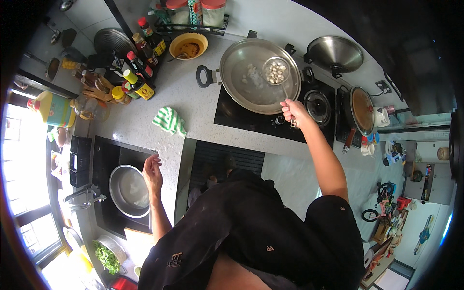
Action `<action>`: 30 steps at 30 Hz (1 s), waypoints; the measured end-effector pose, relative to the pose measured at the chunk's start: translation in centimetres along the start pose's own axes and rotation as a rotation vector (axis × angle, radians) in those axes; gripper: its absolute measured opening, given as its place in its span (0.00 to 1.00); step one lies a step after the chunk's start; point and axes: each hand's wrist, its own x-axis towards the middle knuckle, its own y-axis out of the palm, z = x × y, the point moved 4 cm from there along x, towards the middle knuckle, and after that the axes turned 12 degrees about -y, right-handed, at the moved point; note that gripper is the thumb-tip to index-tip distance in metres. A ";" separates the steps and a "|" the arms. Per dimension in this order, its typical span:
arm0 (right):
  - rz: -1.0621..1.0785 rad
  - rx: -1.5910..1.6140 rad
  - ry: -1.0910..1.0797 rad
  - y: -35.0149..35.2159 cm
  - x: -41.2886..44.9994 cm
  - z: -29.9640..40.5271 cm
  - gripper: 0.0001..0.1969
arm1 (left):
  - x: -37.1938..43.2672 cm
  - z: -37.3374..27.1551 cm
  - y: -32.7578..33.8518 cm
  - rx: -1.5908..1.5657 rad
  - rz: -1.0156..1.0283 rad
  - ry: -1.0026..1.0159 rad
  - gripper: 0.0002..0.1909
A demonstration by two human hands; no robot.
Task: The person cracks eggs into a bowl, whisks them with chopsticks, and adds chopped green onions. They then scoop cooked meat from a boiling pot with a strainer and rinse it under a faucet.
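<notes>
My right hand grips the handle of a metal skimmer over a wide steel wok on the black cooktop. Several pale, rounded food pieces, too small to name surely, lie in the skimmer. Cloudy liquid with bubbles or pale bits shows in the wok. My left hand hangs at the sink's edge, fingers slightly bent, holding nothing. Beside it a round metal basin with water stands in the dark sink. A green-and-white striped cloth lies on the counter between sink and cooktop.
Sauce bottles and a yellow bowl of brown sauce with a spoon stand left of the wok. A dark round lid lies right of it; farther right is a lidded pan. Leafy greens fill a colander below the sink.
</notes>
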 end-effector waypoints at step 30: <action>0.663 1.017 0.348 7.2 -4.9 -4.2 0.12 | 0.8 0.0 -0.9 0.025 0.032 -0.032 0.11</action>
